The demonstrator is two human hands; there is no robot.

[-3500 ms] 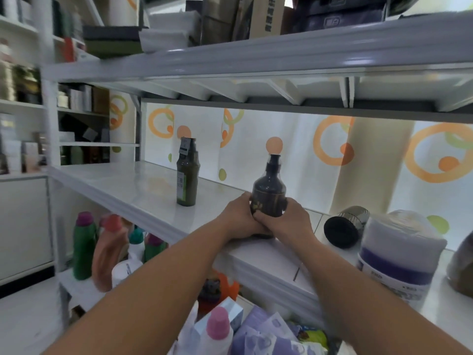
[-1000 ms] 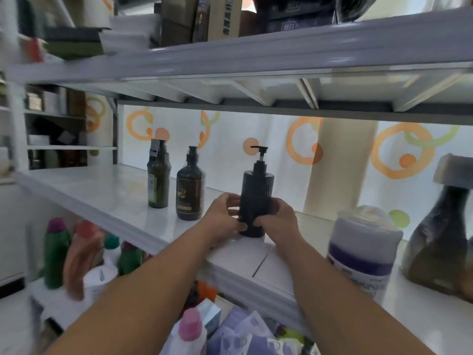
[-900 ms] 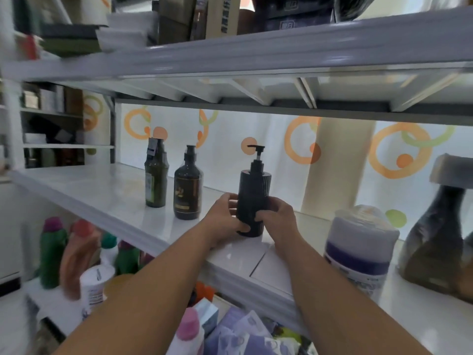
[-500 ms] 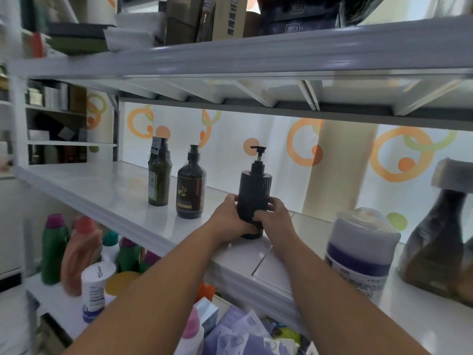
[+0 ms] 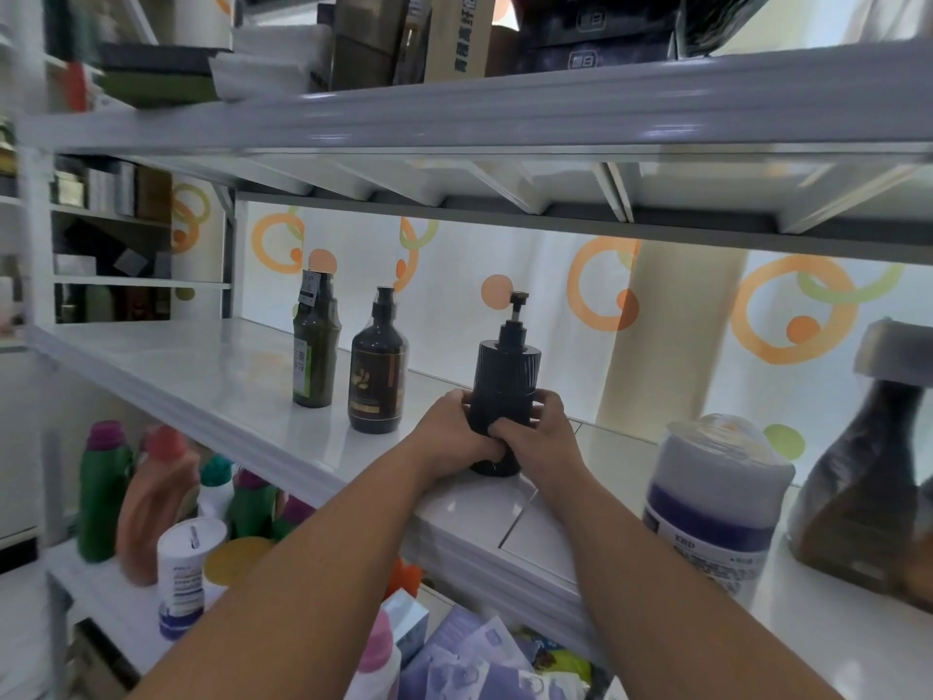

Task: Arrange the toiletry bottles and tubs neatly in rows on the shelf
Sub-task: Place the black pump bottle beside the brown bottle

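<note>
Far left on my feed, down on the lower level, there's a green jug [image 5: 103,492] and an orange jug [image 5: 156,502], both kinda blurry, with a white canister [image 5: 189,573] in front of them. Up on the white shelf [image 5: 202,366] a tall green bottle [image 5: 313,346] stands upright, and a brown pump bottle [image 5: 377,376] stands just beside it on the right. Next over, with a gap in between, is the black pump bottle [image 5: 505,381], upright near the shelf's front edge, and its base looks like it's sitting on the shelf. The left-hand grip [image 5: 454,437] is curled round its lower half from the left side, and the right-hand grip [image 5: 542,442] is wrapped round it from the right, fingers meeting in front. Further right there's a white-and-purple tub [image 5: 717,507], then a dark bottle [image 5: 868,487] at the edge of the view, too blurry to read.
</note>
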